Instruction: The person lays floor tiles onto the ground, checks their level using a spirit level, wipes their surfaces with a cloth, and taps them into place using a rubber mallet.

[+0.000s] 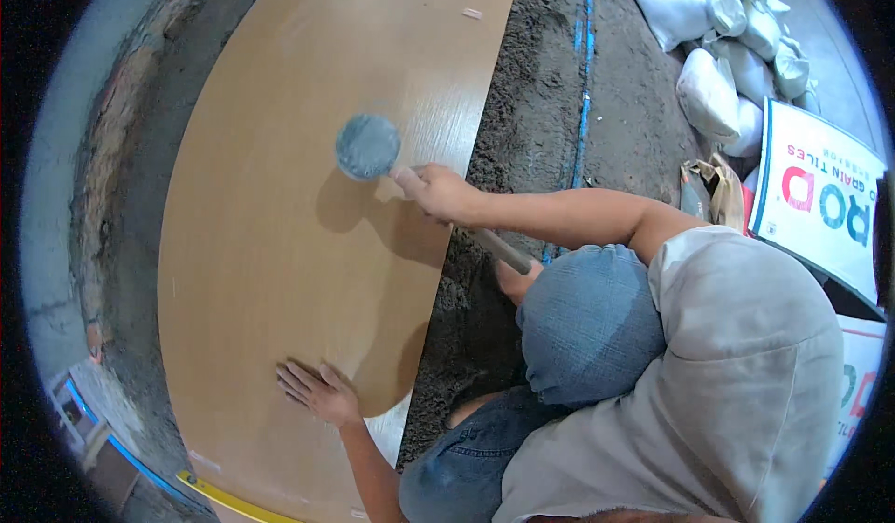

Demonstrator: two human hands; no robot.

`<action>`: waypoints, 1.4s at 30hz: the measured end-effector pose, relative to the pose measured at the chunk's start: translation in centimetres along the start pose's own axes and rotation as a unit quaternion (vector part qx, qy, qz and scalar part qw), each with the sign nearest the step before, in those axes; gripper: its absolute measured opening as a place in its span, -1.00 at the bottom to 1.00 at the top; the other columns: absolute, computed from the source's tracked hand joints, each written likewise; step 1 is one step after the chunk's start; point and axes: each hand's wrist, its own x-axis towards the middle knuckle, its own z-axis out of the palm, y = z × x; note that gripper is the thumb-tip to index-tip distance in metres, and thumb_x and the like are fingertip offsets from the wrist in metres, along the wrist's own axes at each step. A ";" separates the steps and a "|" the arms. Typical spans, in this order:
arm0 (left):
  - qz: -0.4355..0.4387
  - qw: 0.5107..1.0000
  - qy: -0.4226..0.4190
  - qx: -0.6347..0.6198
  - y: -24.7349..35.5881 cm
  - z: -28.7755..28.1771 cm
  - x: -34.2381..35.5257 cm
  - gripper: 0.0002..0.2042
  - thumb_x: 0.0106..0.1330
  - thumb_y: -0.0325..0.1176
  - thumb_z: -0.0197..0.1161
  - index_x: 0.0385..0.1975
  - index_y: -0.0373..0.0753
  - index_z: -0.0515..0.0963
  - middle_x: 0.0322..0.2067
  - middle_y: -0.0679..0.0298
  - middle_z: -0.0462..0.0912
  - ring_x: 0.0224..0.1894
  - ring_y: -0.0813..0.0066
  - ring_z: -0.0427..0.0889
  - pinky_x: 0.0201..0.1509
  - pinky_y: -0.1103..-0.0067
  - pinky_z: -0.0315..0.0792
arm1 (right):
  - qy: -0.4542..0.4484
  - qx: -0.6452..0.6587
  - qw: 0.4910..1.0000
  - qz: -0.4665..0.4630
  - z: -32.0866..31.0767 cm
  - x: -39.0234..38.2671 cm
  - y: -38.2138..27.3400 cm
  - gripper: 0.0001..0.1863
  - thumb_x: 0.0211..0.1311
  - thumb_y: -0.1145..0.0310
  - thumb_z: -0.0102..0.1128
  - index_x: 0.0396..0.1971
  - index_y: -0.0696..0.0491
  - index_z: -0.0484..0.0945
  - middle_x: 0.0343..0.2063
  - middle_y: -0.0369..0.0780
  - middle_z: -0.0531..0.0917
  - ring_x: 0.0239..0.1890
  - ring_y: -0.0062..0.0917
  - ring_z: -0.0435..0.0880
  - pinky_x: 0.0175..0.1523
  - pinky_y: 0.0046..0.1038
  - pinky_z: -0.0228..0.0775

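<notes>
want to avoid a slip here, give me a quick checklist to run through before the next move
1. Right hand gripping the mallet: ok, closed around the handle near the head.
2. Left hand out from under the mallet: ok, spread on the panel, well apart from it.
3. Blue line apart from the panel: ok, it runs beside the right edge.
4. Panel evenly supported: cannot tell, its underside is hidden.
5. Panel level: cannot tell from this overhead view.
</notes>
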 end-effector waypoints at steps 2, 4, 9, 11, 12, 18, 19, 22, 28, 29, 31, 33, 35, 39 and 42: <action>0.013 0.999 0.025 0.026 -0.3 0.3 0.1 -0.40 0.37 -0.03 -0.13 0.28 -0.31 0.07 0.31 -0.05 0.03 0.34 -0.11 -0.03 0.36 0.09 -0.12 | 0.000 -0.043 0.999 0.012 -0.7 0.7 0.1 -0.32 0.25 -0.24 -0.20 -0.35 0.18 0.54 -0.63 -0.16 0.52 -0.55 -0.49 0.55 -0.45 -0.39 0.40; 0.031 0.999 0.025 0.030 -0.2 0.1 1.4 -0.41 0.36 -0.05 -0.10 0.28 -0.30 0.07 0.30 -0.04 0.04 0.34 -0.09 -0.01 0.36 0.09 -0.12 | -0.057 0.023 0.994 0.090 -1.5 1.3 0.0 -0.38 0.25 -0.21 -0.14 -0.31 0.13 0.55 -0.61 -0.21 0.51 -0.56 -0.54 0.53 -0.49 -0.44 0.37; 0.136 0.989 -0.049 -0.032 6.6 -0.2 12.6 -0.38 0.27 -0.15 0.05 0.27 -0.31 0.09 0.31 -0.03 0.04 0.34 -0.01 0.01 0.38 0.13 -0.13 | -0.125 0.111 0.983 0.077 -3.0 2.3 -0.4 -0.44 0.25 -0.16 -0.07 -0.30 0.11 0.56 -0.62 -0.27 0.50 -0.63 -0.55 0.47 -0.56 -0.44 0.33; 0.170 0.984 -0.041 -0.039 12.2 0.8 19.1 -0.37 0.26 -0.15 0.07 0.27 -0.33 0.10 0.31 0.00 0.04 0.36 0.03 0.00 0.38 0.15 -0.14 | -0.121 0.155 0.980 0.042 -3.5 3.6 -1.2 -0.45 0.25 -0.15 -0.06 -0.31 0.10 0.57 -0.64 -0.29 0.49 -0.66 -0.56 0.45 -0.59 -0.43 0.31; 0.161 0.985 -0.063 -0.012 14.9 1.5 22.1 -0.37 0.27 -0.13 0.06 0.26 -0.34 0.11 0.32 0.01 0.03 0.36 0.04 -0.01 0.39 0.16 -0.15 | -0.105 0.124 0.986 0.047 -3.7 4.6 -1.8 -0.46 0.25 -0.14 -0.06 -0.33 0.10 0.57 -0.65 -0.28 0.48 -0.67 -0.56 0.45 -0.59 -0.43 0.30; 0.072 0.997 0.006 -0.014 23.2 3.7 29.2 -0.37 0.32 -0.01 -0.07 0.26 -0.35 0.11 0.33 0.04 0.00 0.37 0.03 -0.06 0.39 0.15 -0.19 | 0.018 0.144 0.989 -0.042 -5.7 14.1 -6.5 -0.49 0.28 -0.08 -0.05 -0.33 0.16 0.49 -0.71 -0.31 0.43 -0.74 -0.66 0.37 -0.67 -0.51 0.22; 0.080 0.997 0.003 -0.010 23.2 3.6 29.0 -0.36 0.33 0.00 -0.09 0.27 -0.35 0.10 0.34 0.04 -0.01 0.38 0.03 -0.07 0.39 0.15 -0.20 | 0.044 0.152 0.986 -0.058 -5.9 15.4 -7.2 -0.47 0.27 -0.07 -0.06 -0.37 0.19 0.52 -0.69 -0.23 0.48 -0.66 -0.55 0.45 -0.55 -0.42 0.29; 0.089 0.996 0.003 0.000 22.9 3.2 28.9 -0.35 0.33 0.01 -0.11 0.28 -0.35 0.08 0.34 0.03 -0.03 0.38 0.03 -0.09 0.38 0.14 -0.21 | 0.061 0.126 0.989 -0.055 -6.7 19.5 -9.2 -0.45 0.26 -0.04 -0.08 -0.40 0.23 0.56 -0.63 -0.11 0.55 -0.56 -0.41 0.55 -0.37 -0.30 0.38; 0.082 0.996 -0.022 0.019 22.9 3.4 29.4 -0.35 0.33 0.01 -0.12 0.28 -0.35 0.06 0.34 0.01 -0.04 0.38 0.00 -0.09 0.38 0.12 -0.21 | 0.111 0.106 0.984 -0.086 -6.6 23.1 -11.4 -0.48 0.24 0.00 -0.08 -0.35 0.23 0.57 -0.49 0.00 0.62 -0.47 -0.24 0.61 -0.27 -0.28 0.41; 0.089 0.996 -0.007 0.027 22.9 3.4 29.4 -0.35 0.33 0.01 -0.12 0.28 -0.35 0.06 0.34 0.00 -0.04 0.37 -0.01 -0.09 0.38 0.12 -0.21 | 0.141 0.076 0.984 -0.075 -6.6 23.5 -11.7 -0.49 0.23 0.00 -0.08 -0.36 0.21 0.58 -0.47 0.02 0.62 -0.45 -0.20 0.63 -0.25 -0.28 0.42; 0.094 0.995 -0.010 0.016 22.8 3.5 29.3 -0.35 0.33 0.01 -0.12 0.28 -0.35 0.06 0.33 -0.01 -0.03 0.37 -0.01 -0.07 0.38 0.12 -0.20 | 0.120 0.082 0.988 -0.049 -6.9 24.3 -12.3 -0.49 0.23 0.00 -0.08 -0.35 0.21 0.58 -0.44 0.04 0.62 -0.40 -0.17 0.64 -0.23 -0.27 0.43; 0.091 0.996 -0.009 0.017 22.7 3.5 29.1 -0.35 0.33 0.01 -0.12 0.28 -0.35 0.06 0.33 -0.02 -0.02 0.36 -0.01 -0.05 0.37 0.11 -0.19 | 0.073 0.079 0.994 0.020 -7.1 24.7 -12.7 -0.49 0.22 0.01 -0.07 -0.34 0.21 0.58 -0.42 0.05 0.62 -0.35 -0.14 0.64 -0.20 -0.26 0.43; 0.124 0.991 0.042 0.024 22.6 3.6 29.1 -0.35 0.33 0.00 -0.10 0.28 -0.33 0.06 0.33 -0.01 0.00 0.35 -0.02 -0.01 0.36 0.11 -0.14 | 0.087 0.149 0.985 -0.018 -7.5 24.9 -12.6 -0.49 0.22 0.02 -0.07 -0.31 0.23 0.57 -0.36 0.09 0.61 -0.25 -0.12 0.63 -0.17 -0.23 0.43; 0.100 0.995 0.002 0.028 22.7 4.2 29.2 -0.36 0.33 -0.01 -0.07 0.29 -0.31 0.07 0.32 0.01 0.02 0.34 -0.04 0.01 0.35 0.11 -0.11 | 0.122 0.093 0.988 -0.005 -8.9 24.8 -11.7 -0.49 0.22 0.03 -0.07 -0.30 0.25 0.55 -0.32 0.12 0.60 -0.21 -0.08 0.60 -0.17 -0.20 0.42; 0.116 0.992 0.040 0.032 22.6 4.6 29.0 -0.37 0.33 -0.02 -0.06 0.29 -0.30 0.07 0.32 0.02 0.02 0.34 -0.04 0.01 0.34 0.10 -0.09 | 0.158 0.153 0.975 -0.031 -9.9 24.0 -10.6 -0.50 0.23 0.04 -0.08 -0.31 0.26 0.54 -0.33 0.11 0.60 -0.21 -0.06 0.60 -0.13 -0.18 0.40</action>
